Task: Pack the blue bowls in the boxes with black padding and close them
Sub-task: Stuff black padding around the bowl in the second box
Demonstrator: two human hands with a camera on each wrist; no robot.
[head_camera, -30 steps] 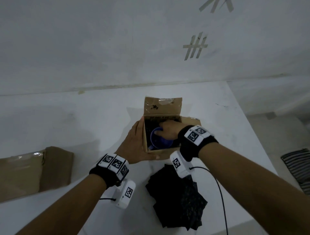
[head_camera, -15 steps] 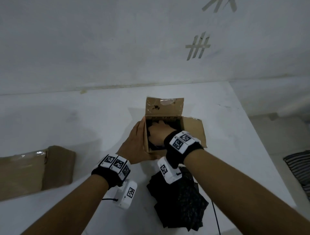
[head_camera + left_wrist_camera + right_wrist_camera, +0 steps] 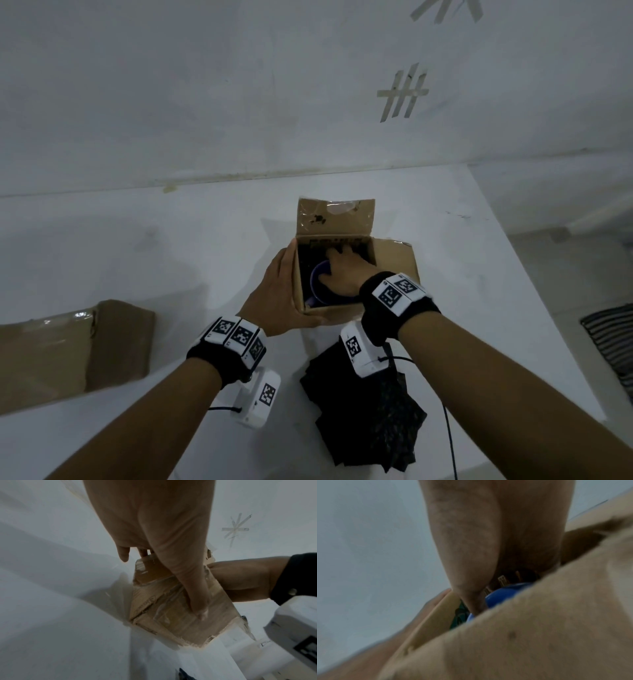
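Observation:
A small open cardboard box (image 3: 394, 260) stands mid-table, its far flap upright. Inside it sits a blue bowl (image 3: 317, 284) on black padding (image 3: 305, 253). My left hand (image 3: 277, 291) grips the box's left near corner, palm on the left wall and thumb across the near wall. In the left wrist view the thumb lies down the taped box (image 3: 168, 615). My right hand (image 3: 342, 267) reaches into the box over the bowl, fingers stretched to the far side onto the padding. The right wrist view shows the bowl (image 3: 503, 592) behind the box's near wall (image 3: 539, 628); the fingertips are hidden.
A pile of black padding sheets (image 3: 370, 418) lies on the white table just in front of the box. A larger taped cardboard box (image 3: 68, 349) sits at the left edge. The table's right edge (image 3: 534, 308) drops to the floor, where a striped mat (image 3: 609, 342) lies.
My right hand stayed inside the box, shifting from the left side toward the far right, so the bowl's left rim shows again. The left hand kept its hold on the box.

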